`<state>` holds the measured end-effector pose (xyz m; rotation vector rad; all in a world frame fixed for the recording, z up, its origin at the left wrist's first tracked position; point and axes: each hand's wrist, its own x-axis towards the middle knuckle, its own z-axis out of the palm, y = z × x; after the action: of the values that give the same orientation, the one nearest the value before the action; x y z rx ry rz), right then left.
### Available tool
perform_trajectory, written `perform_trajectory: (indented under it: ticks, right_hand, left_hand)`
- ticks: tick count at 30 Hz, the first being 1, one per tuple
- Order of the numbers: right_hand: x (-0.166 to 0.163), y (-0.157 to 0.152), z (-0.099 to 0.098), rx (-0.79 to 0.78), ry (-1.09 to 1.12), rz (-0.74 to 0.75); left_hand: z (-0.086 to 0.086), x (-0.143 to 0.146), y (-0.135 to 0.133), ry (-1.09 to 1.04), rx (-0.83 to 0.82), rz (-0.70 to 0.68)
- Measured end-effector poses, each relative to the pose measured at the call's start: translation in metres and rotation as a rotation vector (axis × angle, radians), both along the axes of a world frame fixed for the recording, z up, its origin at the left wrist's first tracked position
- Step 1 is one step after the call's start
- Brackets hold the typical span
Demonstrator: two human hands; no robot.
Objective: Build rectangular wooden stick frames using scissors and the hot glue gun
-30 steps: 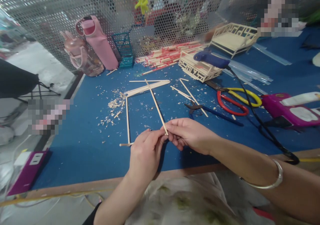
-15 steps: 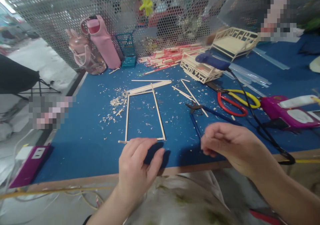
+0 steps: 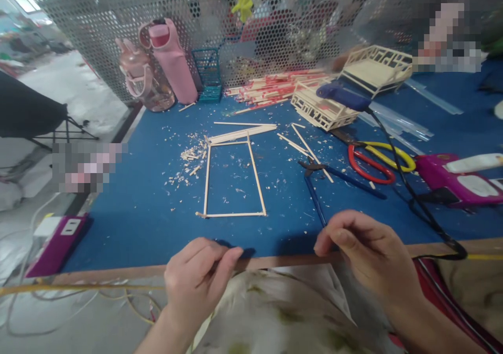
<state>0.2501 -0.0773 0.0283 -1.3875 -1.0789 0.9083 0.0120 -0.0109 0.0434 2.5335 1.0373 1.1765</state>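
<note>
A rectangular frame of thin wooden sticks point(image 3: 207, 175) lies flat on the blue table point(image 3: 129, 228). My left hand point(image 3: 196, 283) hovers at the table's front edge below the frame, fingers loosely extended, holding nothing. My right hand point(image 3: 369, 251) is curled at the front edge, its fingertips right at the end of one blue handle of the pliers point(image 3: 314, 186). I see nothing inside its fingers. Neither hand touches the frame.
Loose sticks point(image 3: 243, 132) and wood chips lie behind the frame. Red-and-yellow scissors point(image 3: 377, 160), a blue glue gun point(image 3: 341, 94) with its black cord, a purple tool point(image 3: 451, 183), two miniature stick beds point(image 3: 320, 111), a stick bundle point(image 3: 275, 86), pink bottles point(image 3: 173, 63) and a mesh wall point(image 3: 98, 18) surround it.
Both hands let go of the stick frame, which now lies flat on the table. They drew back toward the front edge, the right hand moving right toward the pliers handle.
</note>
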Motion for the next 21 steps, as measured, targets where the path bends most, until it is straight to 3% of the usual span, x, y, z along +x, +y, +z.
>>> perform_trajectory:
  ticks: [4,9,15,21]
  right_hand:
    - [-0.001,-0.002,-0.005,0.082,-0.047,-0.09]
    - [-0.011,-0.001,-0.006,0.145,-0.006,-0.082]
    - [-0.02,-0.005,-0.004,0.103,-0.068,-0.007]
    - [-0.026,-0.011,0.001,0.086,-0.062,0.015]
  left_hand:
    - [-0.005,-0.017,-0.004,-0.066,0.036,0.066]
    - [-0.011,-0.036,-0.008,-0.133,0.122,0.157]
    - [-0.014,-0.042,-0.016,-0.133,0.082,0.092]
    - [-0.006,-0.035,-0.021,-0.193,0.003,0.021]
